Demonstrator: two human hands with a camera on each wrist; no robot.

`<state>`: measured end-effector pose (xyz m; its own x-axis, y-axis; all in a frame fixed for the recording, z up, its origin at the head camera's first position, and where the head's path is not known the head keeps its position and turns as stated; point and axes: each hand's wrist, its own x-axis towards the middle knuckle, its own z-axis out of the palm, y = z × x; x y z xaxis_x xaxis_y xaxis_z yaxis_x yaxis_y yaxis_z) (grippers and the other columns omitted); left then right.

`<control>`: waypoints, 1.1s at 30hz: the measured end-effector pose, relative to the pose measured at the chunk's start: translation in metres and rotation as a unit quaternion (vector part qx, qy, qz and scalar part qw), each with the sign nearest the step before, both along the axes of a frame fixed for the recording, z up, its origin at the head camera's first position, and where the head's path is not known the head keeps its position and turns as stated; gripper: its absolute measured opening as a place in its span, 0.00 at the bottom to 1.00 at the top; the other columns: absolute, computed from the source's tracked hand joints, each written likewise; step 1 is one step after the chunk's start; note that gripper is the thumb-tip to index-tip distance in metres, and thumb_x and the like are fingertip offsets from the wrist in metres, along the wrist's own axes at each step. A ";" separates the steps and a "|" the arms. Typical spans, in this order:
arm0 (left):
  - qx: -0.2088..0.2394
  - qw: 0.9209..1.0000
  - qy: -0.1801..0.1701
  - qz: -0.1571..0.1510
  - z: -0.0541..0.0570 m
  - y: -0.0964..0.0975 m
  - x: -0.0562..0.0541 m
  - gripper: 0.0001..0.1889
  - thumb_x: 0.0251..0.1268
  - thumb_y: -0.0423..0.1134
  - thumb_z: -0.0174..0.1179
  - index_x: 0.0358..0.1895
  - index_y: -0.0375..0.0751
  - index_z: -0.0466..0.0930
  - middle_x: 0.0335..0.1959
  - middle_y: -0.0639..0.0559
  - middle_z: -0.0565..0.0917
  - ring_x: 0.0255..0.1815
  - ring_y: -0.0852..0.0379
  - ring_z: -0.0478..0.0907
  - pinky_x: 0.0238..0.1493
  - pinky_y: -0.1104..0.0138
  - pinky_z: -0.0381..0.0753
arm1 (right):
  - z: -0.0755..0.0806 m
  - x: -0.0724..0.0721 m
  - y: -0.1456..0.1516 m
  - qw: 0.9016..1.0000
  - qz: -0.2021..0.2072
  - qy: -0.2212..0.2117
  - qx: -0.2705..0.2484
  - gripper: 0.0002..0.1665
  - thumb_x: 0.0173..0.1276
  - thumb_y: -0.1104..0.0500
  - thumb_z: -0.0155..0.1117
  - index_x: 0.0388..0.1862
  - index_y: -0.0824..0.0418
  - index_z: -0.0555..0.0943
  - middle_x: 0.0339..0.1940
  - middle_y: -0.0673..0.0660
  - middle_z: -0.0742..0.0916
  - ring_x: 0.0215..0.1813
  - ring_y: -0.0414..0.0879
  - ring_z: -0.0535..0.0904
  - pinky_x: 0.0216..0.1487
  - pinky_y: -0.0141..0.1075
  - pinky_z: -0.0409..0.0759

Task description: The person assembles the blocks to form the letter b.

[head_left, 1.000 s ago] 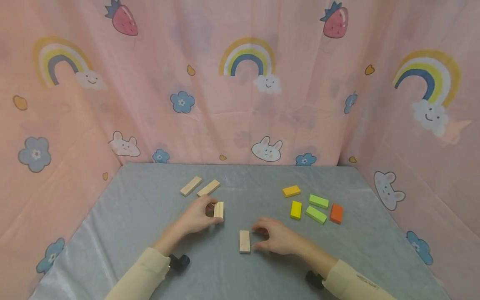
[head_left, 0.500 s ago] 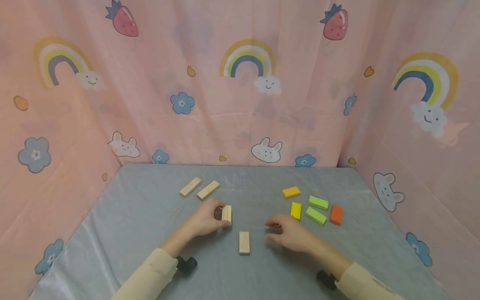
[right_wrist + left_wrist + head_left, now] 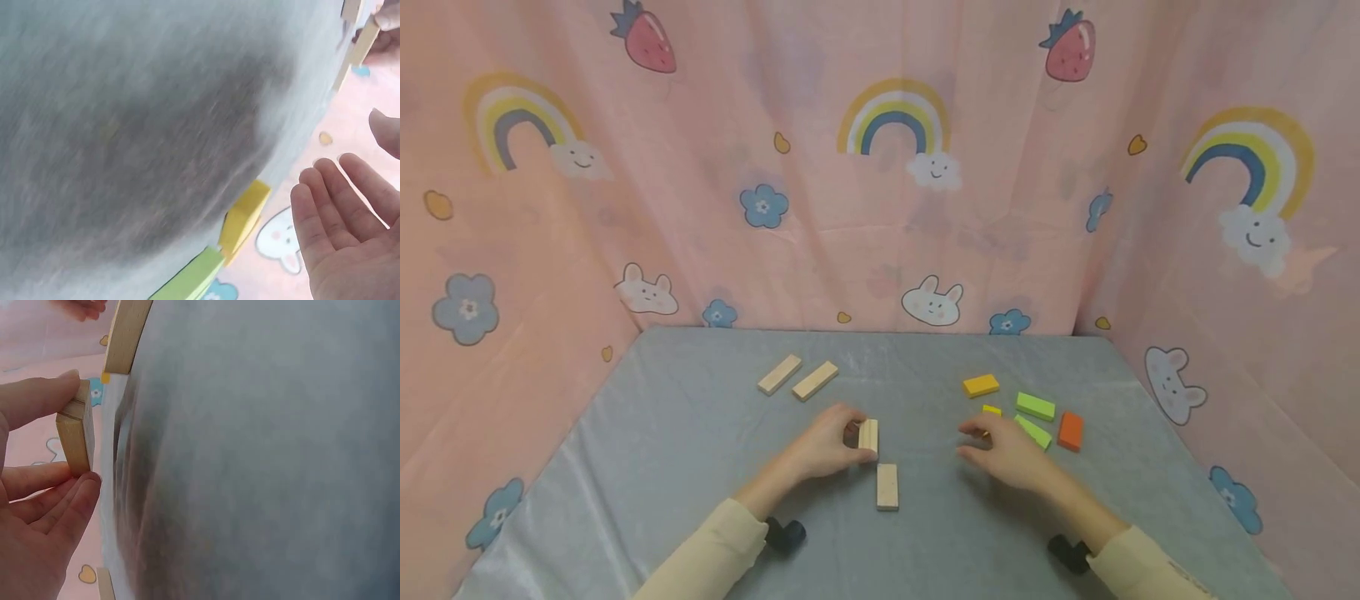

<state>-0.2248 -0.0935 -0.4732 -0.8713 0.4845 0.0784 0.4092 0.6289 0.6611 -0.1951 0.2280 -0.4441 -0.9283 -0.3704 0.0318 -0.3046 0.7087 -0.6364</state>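
My left hand (image 3: 826, 443) pinches a plain wooden block (image 3: 868, 437) between thumb and fingers, above the table just behind another plain wooden block (image 3: 887, 487) that lies flat. In the left wrist view a seam line runs across the held block (image 3: 75, 437); whether it is one piece or two together, I cannot tell. My right hand (image 3: 1011, 450) holds nothing; its fingers are relaxed and apart from the thumb. It hovers by the coloured blocks and partly covers a yellow block (image 3: 992, 410) and a green block (image 3: 1036, 433). The right wrist view shows its bare palm (image 3: 356, 262).
Two plain wooden blocks (image 3: 816, 381) lie slanted at the back left of the grey cloth-covered table (image 3: 700, 433). To the right are an amber block (image 3: 981, 385), another green block (image 3: 1036, 406) and an orange block (image 3: 1071, 432). A pink printed curtain (image 3: 820, 250) surrounds the table.
My left hand has carried its wooden block rightward and nearer, towards the flat block. My right hand has drawn away from that flat block to the right, over the yellow block.
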 end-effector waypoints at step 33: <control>-0.049 0.999 -0.010 -0.009 -0.004 0.021 -0.002 0.31 0.62 0.53 0.72 0.62 0.35 0.79 0.47 0.52 0.79 0.45 0.58 0.75 0.46 0.61 0.79 | -0.009 -0.036 0.042 0.996 -0.061 0.016 0.067 0.29 0.67 0.52 0.73 0.59 0.70 0.81 0.56 0.64 0.84 0.58 0.60 0.79 0.62 0.59 0.76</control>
